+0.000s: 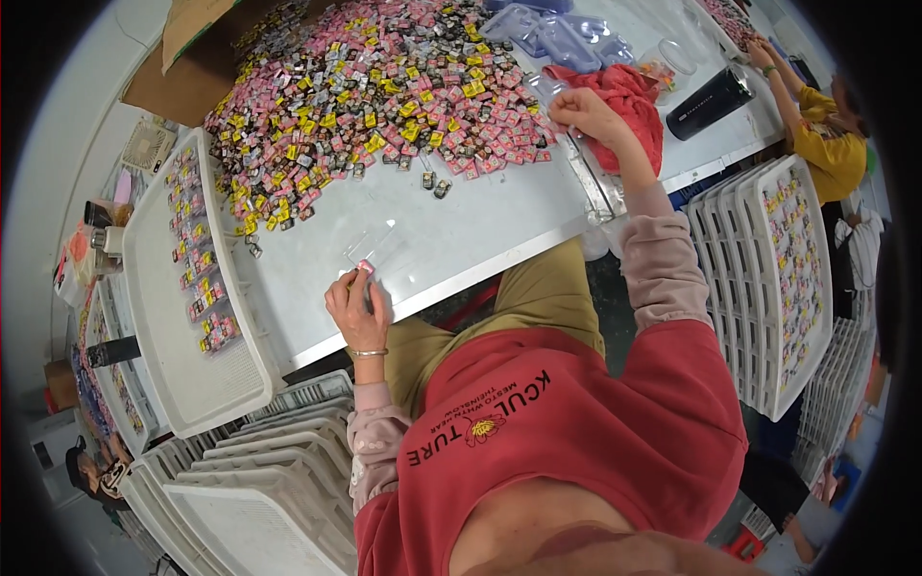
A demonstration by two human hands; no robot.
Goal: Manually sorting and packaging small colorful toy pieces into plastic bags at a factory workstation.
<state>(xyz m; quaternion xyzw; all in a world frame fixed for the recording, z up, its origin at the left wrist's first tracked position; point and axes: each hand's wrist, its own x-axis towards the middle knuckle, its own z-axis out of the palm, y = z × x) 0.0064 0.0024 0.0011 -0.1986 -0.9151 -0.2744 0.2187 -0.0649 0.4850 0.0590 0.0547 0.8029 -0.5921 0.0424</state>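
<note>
My left hand (355, 307) is at the near edge of the white table (461, 230), pinching a small pink charm (366, 266) beside a clear plastic sleeve (370, 242). My right hand (586, 108) is closed at the right rim of a big heap of small pink, yellow and black packaged charms (375, 86). Whether it holds a piece is hidden. Two loose charms (434, 182) lie just below the heap.
A white tray (182, 374) with rows of packed charms lies left of me. Stacks of white trays (279, 470) stand below it and on the right (768, 278). A red cloth (629, 106), clear blister packs (567, 38), a black bottle (709, 101) and another person's arms (816, 115) are at the far right.
</note>
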